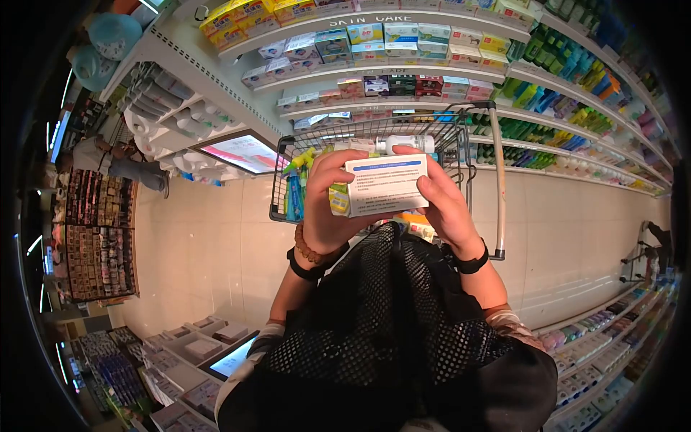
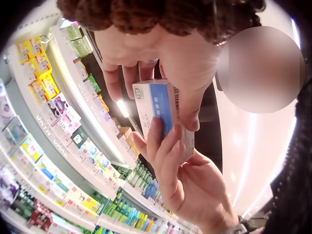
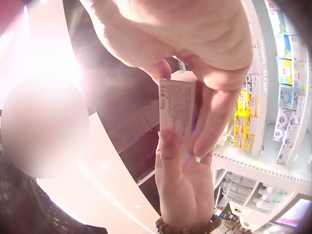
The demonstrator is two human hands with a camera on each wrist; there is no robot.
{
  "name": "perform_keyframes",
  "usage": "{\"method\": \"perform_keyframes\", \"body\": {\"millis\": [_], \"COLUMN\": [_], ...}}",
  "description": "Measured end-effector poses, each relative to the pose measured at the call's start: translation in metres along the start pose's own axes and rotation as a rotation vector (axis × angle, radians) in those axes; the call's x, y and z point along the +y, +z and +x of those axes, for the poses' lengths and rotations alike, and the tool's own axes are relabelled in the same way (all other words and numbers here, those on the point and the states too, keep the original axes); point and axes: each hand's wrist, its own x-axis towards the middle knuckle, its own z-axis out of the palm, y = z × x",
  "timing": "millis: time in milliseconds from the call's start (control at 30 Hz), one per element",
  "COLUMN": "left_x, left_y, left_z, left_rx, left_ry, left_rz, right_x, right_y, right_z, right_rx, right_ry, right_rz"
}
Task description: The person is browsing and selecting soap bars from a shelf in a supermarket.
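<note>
In front of the chest, both hands hold a small white-and-blue carton (image 1: 387, 186), its printed back turned up toward the head camera. The left hand (image 1: 327, 196) grips its left end, thumb on one side and fingers on the other. At the right end, the right hand (image 1: 448, 209) pinches it with the thumb over the printed face. A blue front panel shows on the carton (image 2: 160, 105) in the left wrist view. On the side of the carton (image 3: 175, 107), the right wrist view shows "100g" in print. Below the hands stands a wire shopping cart (image 1: 277, 213).
The cart holds a white bottle (image 1: 412, 142), green and blue packages (image 1: 295, 198) and yellow packs. Shelves marked skin care (image 1: 371, 21) carry boxed goods ahead, with bottles (image 1: 554, 65) on the right. A screen (image 1: 241, 153) stands left of the cart. Another person (image 1: 137, 169) is at far left.
</note>
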Motion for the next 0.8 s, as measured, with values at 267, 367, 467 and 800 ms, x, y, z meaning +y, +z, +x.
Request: {"method": "perform_keyframes", "body": {"millis": [267, 367, 467, 800], "left_x": [0.003, -0.001, 0.001, -0.038], "left_y": [-0.006, -0.005, -0.004, -0.087], "left_z": [0.003, 0.002, 0.004, -0.039], "left_rx": [-0.031, -0.022, 0.002, 0.157], "left_ry": [-0.063, -0.053, -0.071, -0.453], "left_rz": [-0.006, -0.023, -0.05, 0.293], "right_x": [-0.01, -0.009, -0.008, 0.075], "right_y": [0.007, 0.006, 0.005, -0.11], "right_z": [-0.005, -0.005, -0.002, 0.064], "right_rx": [0.005, 0.003, 0.009, 0.565], "right_ry": [-0.103, -0.091, -0.104, 0.132], "right_rz": [-0.084, -0.078, -0.075, -0.339]}}
